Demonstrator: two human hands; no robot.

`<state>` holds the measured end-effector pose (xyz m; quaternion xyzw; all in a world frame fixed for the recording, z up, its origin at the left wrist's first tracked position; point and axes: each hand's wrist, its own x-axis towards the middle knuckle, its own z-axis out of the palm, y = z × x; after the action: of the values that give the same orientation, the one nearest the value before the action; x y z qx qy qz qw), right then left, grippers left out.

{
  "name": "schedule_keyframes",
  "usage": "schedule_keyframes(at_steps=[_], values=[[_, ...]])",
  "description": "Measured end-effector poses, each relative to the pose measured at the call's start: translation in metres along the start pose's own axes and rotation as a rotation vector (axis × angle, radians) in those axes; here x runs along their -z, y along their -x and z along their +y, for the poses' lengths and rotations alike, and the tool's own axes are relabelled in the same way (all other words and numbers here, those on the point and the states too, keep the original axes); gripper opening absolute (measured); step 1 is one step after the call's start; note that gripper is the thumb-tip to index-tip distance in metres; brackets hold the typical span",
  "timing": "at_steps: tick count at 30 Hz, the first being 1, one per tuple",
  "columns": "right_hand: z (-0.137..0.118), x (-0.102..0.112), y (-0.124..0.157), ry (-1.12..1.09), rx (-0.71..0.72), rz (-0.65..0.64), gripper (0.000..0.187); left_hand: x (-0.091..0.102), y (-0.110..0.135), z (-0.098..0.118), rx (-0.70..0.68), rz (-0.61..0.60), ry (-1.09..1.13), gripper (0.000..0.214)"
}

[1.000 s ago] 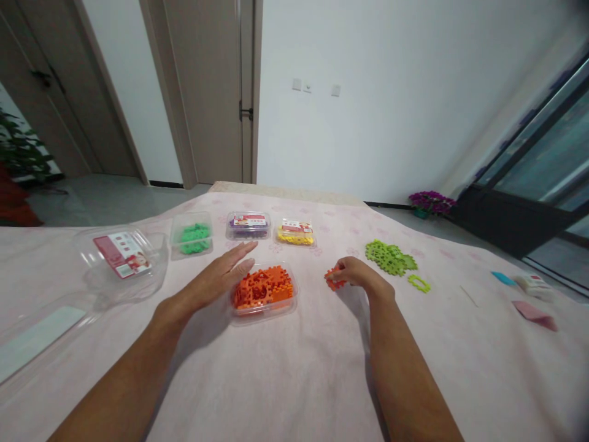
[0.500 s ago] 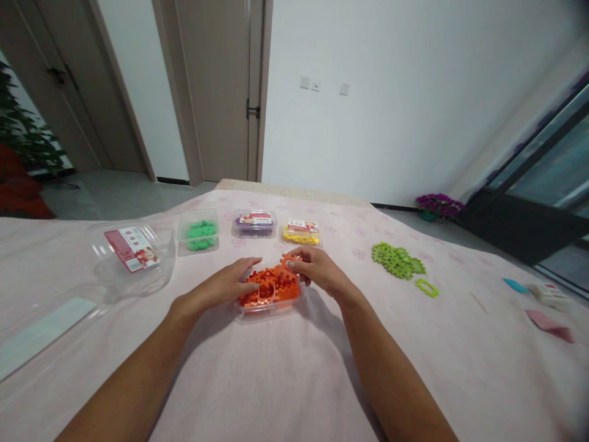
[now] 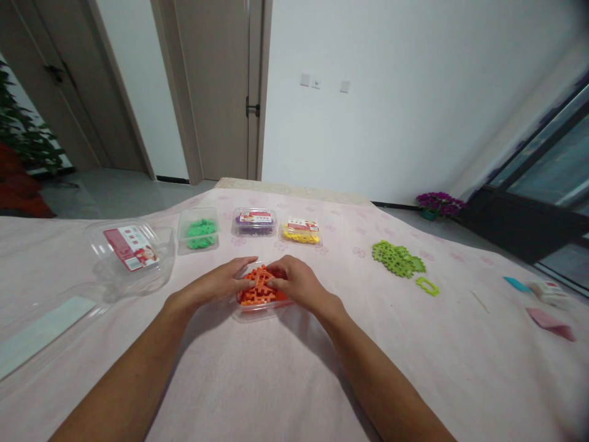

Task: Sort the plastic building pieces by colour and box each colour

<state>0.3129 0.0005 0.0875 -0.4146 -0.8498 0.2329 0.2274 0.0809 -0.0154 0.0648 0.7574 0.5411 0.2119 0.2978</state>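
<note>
In front of me stands a clear plastic container [image 3: 260,315] filled with orange plastic interlocking pieces [image 3: 258,287]. My left hand [image 3: 225,279] lies along the left side of the container, index finger stretched over the far rim and thumb touching the pieces; its other fingers are hidden below. From the right, my right hand [image 3: 297,282] reaches over the container with fingers bent and thumb pressed on a flat orange piece on top of the heap. Part of the heap is covered by this hand.
Behind are clear boxes of green pieces [image 3: 201,234], purple pieces [image 3: 254,228] and yellow pieces [image 3: 301,234]. Lids [image 3: 131,248] lie left. Lime-green pieces [image 3: 398,259] with one loose frame [image 3: 427,286] lie right, before a pink cloth [image 3: 551,323] on the floral tablecloth [image 3: 294,380].
My right hand has moved left and down from the container's right rim, bringing the raised orange piece onto the heap. My left hand has barely shifted.
</note>
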Motion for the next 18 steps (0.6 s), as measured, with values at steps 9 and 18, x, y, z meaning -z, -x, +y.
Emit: schedule_keyframes(at_steps=[9,18], values=[[0.027,-0.009,-0.008,0.055,-0.054,0.281,0.029,-0.016,-0.01,0.032,-0.068,0.217,-0.25,0.066],[0.055,-0.02,-0.014,-0.206,-0.163,0.291,0.055,-0.055,-0.021,0.057,-0.176,0.066,-0.499,0.086]])
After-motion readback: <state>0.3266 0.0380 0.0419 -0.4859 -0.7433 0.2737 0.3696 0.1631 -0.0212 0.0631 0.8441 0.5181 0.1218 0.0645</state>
